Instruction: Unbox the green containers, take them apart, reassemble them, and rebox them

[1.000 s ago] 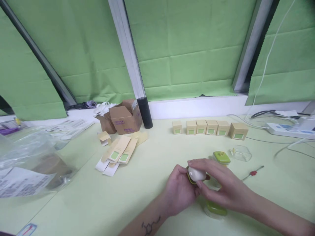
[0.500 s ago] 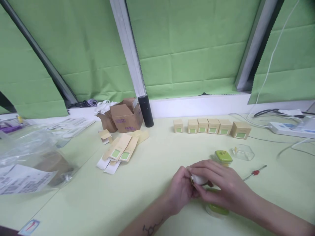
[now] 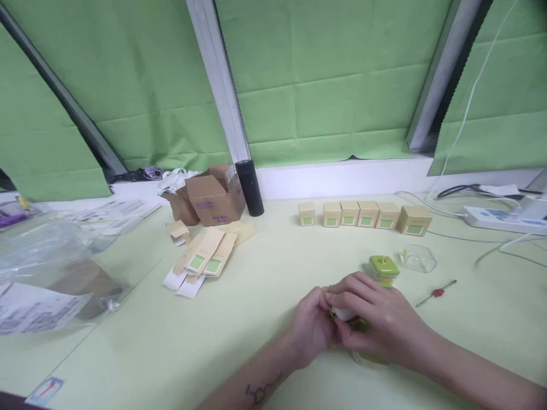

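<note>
My left hand (image 3: 311, 329) and my right hand (image 3: 380, 316) meet low in the head view, right of the middle. Between their fingertips they grip a small white piece with a dark edge (image 3: 343, 314); most of it is hidden, and its kind does not show. Behind my right hand stands a clear container with a green lid (image 3: 383, 266). A second green-topped container (image 3: 371, 359) is partly covered by that hand. Farther right are a clear plastic dish (image 3: 417, 258) and a thin metal tool with a red middle (image 3: 437, 292).
Several small tan boxes (image 3: 367, 214) line the back of the table. Flattened boxes (image 3: 205, 259), an open carton (image 3: 217, 196) and a black cylinder (image 3: 250, 188) stand or lie left of centre. A plastic bag (image 3: 64, 279) is at far left, a power strip (image 3: 504, 219) at right.
The whole view has shifted slightly, so the table things sit a little higher and more to the left. Both hands keep their grip on the white piece; my right-hand fingers cover slightly more of it.
</note>
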Tool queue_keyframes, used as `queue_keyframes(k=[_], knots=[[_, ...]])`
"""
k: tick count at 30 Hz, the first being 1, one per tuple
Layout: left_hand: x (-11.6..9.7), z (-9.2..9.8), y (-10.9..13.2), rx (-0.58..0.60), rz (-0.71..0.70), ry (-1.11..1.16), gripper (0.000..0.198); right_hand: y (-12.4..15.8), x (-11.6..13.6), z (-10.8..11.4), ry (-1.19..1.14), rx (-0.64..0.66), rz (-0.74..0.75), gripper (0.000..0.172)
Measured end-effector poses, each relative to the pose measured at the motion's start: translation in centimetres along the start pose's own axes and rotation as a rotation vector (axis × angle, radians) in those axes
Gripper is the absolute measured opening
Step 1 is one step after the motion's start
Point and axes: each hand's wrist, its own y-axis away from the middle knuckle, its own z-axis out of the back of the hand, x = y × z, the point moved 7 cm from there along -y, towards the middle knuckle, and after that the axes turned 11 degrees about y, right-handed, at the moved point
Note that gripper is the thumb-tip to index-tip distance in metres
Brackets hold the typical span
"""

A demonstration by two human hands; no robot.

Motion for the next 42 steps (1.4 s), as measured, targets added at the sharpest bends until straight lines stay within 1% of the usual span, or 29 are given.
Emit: queue_keyframes(k=[2,5,7,9,11,14,15,18,19,20,22,23,25,27,29,31,34,36,42], knots=[[0.0,-0.1,0.1,-0.002,0.014,0.002,0.01,0.0,-0.1,0.3,-0.009,-0.014,-0.002,0.025],[0.0,-0.2,0.2,-0.001,0.023,0.021,0.01,-0.1,-0.1,0.3,-0.041,0.036,0.047,0.024],[0.1,0.0,0.0,0.001,0.016,0.032,0.008,-0.1,0.0,0.1,-0.065,0.067,0.1,0.022],[0.2,0.2,-0.2,0.002,0.015,0.035,0.009,0.0,0.0,-0.2,-0.078,0.064,0.145,0.021],[0.2,0.5,-0.4,0.002,0.017,0.034,0.01,0.2,0.0,-0.6,-0.087,0.072,0.158,0.021],[0.1,0.6,-0.4,0.009,0.023,0.025,0.011,0.3,-0.3,-1.2,-0.115,0.12,0.113,0.023],[0.0,0.6,-0.3,0.016,0.03,0.023,0.012,0.3,-0.5,-1.2,-0.146,0.148,0.082,0.026],[-0.6,0.1,0.0,0.034,0.032,-0.018,0.021,0.1,-1.5,-0.8,-0.283,0.234,-0.055,0.048],[-0.8,-0.1,0.2,0.036,0.027,-0.046,0.026,0.0,-1.9,-0.5,-0.32,0.264,-0.093,0.051],[-1.0,-0.3,0.3,0.034,0.02,-0.077,0.031,-0.2,-2.2,-0.3,-0.346,0.294,-0.12,0.05],[-1.3,-0.5,0.6,0.021,0.005,-0.138,0.037,-0.4,-2.8,0.0,-0.371,0.35,-0.152,0.038],[-1.4,-0.5,0.7,0.011,-0.006,-0.161,0.037,-0.5,-2.9,0.0,-0.38,0.379,-0.158,0.032],[-1.6,-0.5,0.9,-0.012,-0.042,-0.197,0.033,-0.5,-3.0,0.0,-0.399,0.414,-0.16,0.028],[-1.7,-0.3,0.9,-0.02,-0.065,-0.223,0.028,-0.6,-2.7,0.0,-0.415,0.405,-0.141,0.028],[-1.5,-0.3,0.9,-0.005,-0.061,-0.237,0.027,-0.6,-2.4,0.1,-0.415,0.358,-0.124,0.024],[-1.3,-0.2,0.8,0.007,-0.048,-0.258,0.028,-0.5,-2.1,0.2,-0.355,0.274,-0.112,0.02],[-0.8,-0.1,0.5,0.004,-0.033,-0.289,0.028,-0.4,-1.8,0.6,-0.189,0.117,-0.085,0.022],[-0.5,-0.3,0.4,0.012,-0.024,-0.288,0.026,-0.2,-1.5,0.8,-0.121,0.055,-0.06,0.023],[0.1,-0.6,0.2,0.001,0.003,-0.32,0.016,0.0,-1.0,0.8,-0.062,0.045,0.002,0.022]])
